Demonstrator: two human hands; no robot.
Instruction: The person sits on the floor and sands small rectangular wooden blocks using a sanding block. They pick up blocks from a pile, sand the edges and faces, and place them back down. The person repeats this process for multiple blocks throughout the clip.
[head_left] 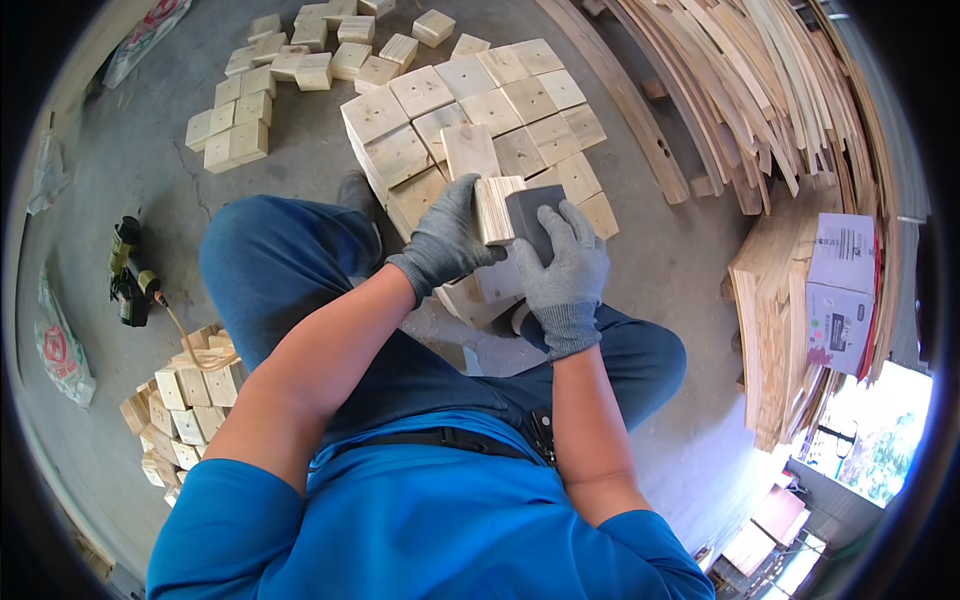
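Note:
My left hand [445, 240], in a grey knit glove, is closed around a small wooden block [495, 212] and holds it up in front of me. A dark grey sanding pad [530, 212] lies against the block's right side. My right hand [566, 272], gloved alike, grips that pad with its fingers over the face. Just beyond my hands, a low stack of wooden blocks [440, 128] stands between my knees. One loose block [470, 150] rests on top of it.
Loose wooden blocks [310, 70] lie on the concrete floor at far left. Another block pile [190, 405] sits near left, beside a black and yellow power tool [128, 280] with a hose. Long boards [720, 90] and a cardboard box [840, 290] line the right.

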